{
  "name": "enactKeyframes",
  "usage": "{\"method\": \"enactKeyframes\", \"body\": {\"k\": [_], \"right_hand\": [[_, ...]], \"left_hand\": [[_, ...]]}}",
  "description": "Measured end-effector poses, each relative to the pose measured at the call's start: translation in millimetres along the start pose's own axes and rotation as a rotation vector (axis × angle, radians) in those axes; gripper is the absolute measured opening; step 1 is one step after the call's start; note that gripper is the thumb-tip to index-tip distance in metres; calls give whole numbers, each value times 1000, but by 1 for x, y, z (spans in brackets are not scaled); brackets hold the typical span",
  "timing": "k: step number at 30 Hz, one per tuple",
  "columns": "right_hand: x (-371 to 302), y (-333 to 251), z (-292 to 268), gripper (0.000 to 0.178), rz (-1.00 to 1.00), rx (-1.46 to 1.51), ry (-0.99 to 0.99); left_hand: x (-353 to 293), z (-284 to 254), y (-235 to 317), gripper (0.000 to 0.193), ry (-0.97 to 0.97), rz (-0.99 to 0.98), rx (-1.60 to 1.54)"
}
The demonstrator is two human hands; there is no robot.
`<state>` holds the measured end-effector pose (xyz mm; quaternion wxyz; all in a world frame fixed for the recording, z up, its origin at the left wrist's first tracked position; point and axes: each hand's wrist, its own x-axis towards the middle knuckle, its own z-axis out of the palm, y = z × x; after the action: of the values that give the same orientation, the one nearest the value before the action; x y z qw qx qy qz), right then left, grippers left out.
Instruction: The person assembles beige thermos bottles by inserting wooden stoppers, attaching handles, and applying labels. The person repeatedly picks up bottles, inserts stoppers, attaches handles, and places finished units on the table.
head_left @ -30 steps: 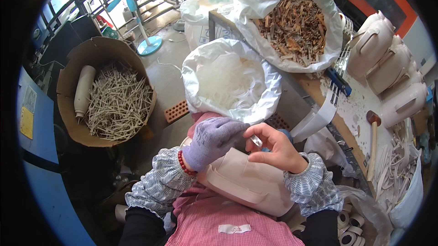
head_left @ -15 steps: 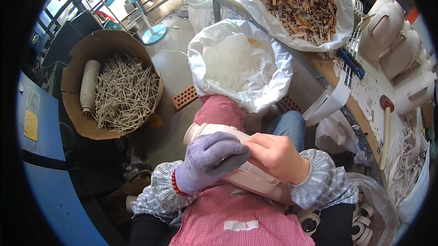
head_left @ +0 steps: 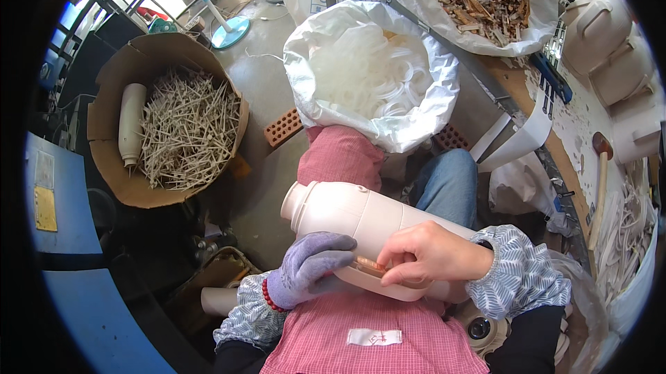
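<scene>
A pale pink plastic jug body (head_left: 361,214) lies on its side across my lap, its round neck to the left. Along its near side runs a long handle (head_left: 392,288). My left hand (head_left: 309,270), in a purple-grey glove, is closed round the handle's left end. My bare right hand (head_left: 430,256) pinches at a small brown strip (head_left: 369,265) that lies on the handle. The tips of its thumb and forefinger are at the strip's right end. The strip's far end is partly hidden by the fingers.
Ahead stands a white sack (head_left: 305,107) of clear plastic rings, with a sack (head_left: 542,10) of brown strips behind. A cardboard box (head_left: 111,86) of pale sprues is on the left. A bench on the right carries a mallet (head_left: 602,155), a blue-handled tool (head_left: 553,79) and upright jugs (head_left: 600,23).
The jug now shows more of its upper side. My hands, close together before, have moved apart; the left has slid down and leftward. The brown strip has come into sight.
</scene>
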<state>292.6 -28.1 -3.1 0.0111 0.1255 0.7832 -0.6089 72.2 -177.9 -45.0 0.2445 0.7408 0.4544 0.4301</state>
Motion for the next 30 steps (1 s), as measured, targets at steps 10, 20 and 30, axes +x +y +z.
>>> {"method": "enactKeyframes", "body": {"k": [10, 20, 30], "right_hand": [[-6, 3, 1, 27, -5, -56, -38], [-41, -8, 4, 33, -163, -749, 542], [-198, 76, -148, 38, -44, 408, 1057]], "left_hand": [[13, -6, 1, 50, -81, 38, 163], [96, -4, -1, 45, -259, 72, 222], [197, 73, -68, 27, -20, -131, -272]]}}
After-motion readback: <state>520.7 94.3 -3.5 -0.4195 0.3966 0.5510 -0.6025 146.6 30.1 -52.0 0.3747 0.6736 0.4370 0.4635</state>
